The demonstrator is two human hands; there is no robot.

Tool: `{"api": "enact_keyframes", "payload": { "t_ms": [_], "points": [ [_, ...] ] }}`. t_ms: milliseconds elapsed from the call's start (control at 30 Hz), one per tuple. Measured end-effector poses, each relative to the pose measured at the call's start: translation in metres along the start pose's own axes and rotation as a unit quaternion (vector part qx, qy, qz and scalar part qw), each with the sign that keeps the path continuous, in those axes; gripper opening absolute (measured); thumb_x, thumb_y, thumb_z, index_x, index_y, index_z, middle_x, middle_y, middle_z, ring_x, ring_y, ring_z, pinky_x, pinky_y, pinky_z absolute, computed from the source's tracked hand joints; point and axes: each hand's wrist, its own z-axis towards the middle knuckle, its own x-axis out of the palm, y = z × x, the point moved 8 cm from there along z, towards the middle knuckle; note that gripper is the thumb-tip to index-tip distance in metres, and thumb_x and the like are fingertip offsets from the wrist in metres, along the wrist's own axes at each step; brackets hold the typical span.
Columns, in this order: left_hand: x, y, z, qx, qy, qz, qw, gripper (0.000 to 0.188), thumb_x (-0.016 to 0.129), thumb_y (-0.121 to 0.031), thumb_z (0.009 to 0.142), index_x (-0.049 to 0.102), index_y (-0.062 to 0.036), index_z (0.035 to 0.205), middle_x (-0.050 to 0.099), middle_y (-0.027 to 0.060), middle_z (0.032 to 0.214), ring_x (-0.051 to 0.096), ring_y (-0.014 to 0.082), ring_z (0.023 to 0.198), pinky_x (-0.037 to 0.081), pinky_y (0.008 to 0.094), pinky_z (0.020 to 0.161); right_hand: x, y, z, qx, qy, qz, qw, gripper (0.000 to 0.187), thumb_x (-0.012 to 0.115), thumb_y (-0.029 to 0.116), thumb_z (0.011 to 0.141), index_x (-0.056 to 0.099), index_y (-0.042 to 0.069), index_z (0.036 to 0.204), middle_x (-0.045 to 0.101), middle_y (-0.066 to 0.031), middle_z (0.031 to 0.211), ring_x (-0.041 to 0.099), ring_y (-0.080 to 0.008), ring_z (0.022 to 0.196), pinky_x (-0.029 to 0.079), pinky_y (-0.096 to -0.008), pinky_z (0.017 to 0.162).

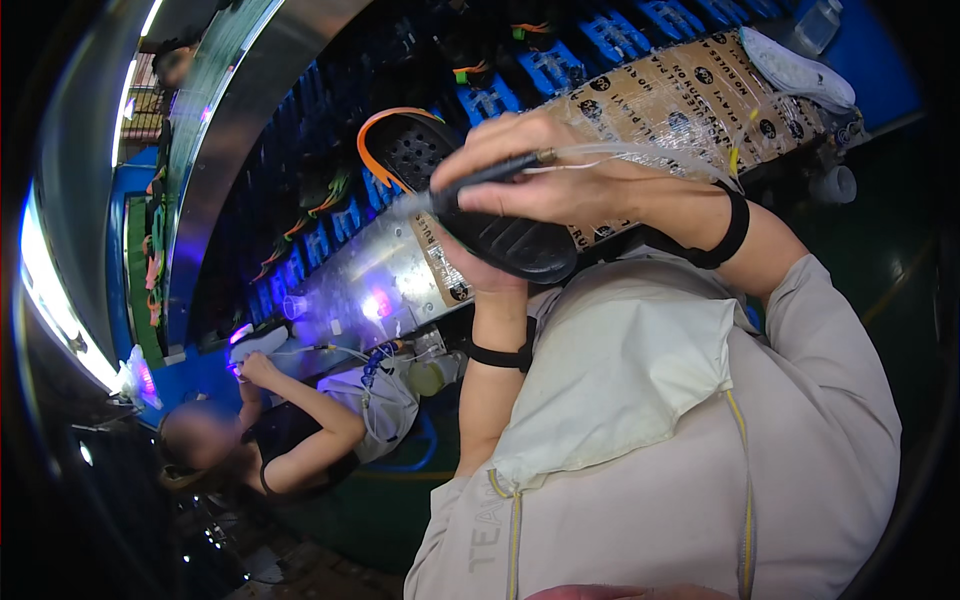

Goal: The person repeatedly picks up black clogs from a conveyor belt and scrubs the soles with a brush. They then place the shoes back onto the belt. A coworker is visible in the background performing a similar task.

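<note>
My right hand (550, 175) is closed round a black-handled brush (487, 180) with a thin clear tube running from its back end. Its pale bristles, blurred, are over the side of a black shoe sole (520, 243). My left hand (478, 268) grips that sole from below, close to my body; the fingers are largely hidden under it. The sole is tilted, with small holes at its far part and ridges at its near end. A thin orange strip (378, 128) curves round the far end, touching or joined to it; I cannot tell which.
A cardboard-covered bench (660, 95) runs beyond my hands, a white shoe (797, 70) at its right end. Behind it, dark shoes stand on a line of blue holders (550, 65). A co-worker (300, 425) at lower left handles a pale shoe (258, 343). A clear cup (833, 184) is at right.
</note>
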Motion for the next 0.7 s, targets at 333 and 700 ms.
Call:
{"api": "enact_keyframes", "payload": {
  "t_ms": [333, 700],
  "points": [
    [-0.022, -0.021, 0.013, 0.021, -0.058, -0.028, 0.998, 0.081, 0.041, -0.072, 0.103, 0.052, -0.0092, 0.152, 0.060, 0.0173, 0.147, 0.057, 0.0338, 0.139, 0.048, 0.0514, 0.118, -0.003, 0.011, -0.005, -0.015, 0.012, -0.128, 0.992, 0.021, 0.080, 0.019, 0.089, 0.082, 0.012, 0.108, 0.076, -0.0054, 0.095, 0.068, -0.0264, 0.100, 0.049, -0.0435, 0.093],
    [0.023, -0.047, 0.033, 0.004, 0.117, -0.198, 0.973, 0.082, 0.061, -0.070, 0.095, 0.057, -0.0023, 0.142, 0.062, 0.0177, 0.133, 0.059, 0.0334, 0.129, 0.050, 0.0503, 0.115, 0.015, 0.043, -0.015, -0.135, 0.203, -0.111, 0.963, 0.026, 0.082, 0.014, 0.089, 0.080, 0.009, 0.114, 0.074, -0.0086, 0.095, 0.069, -0.0302, 0.093, 0.049, -0.0437, 0.090]
  ]
}}
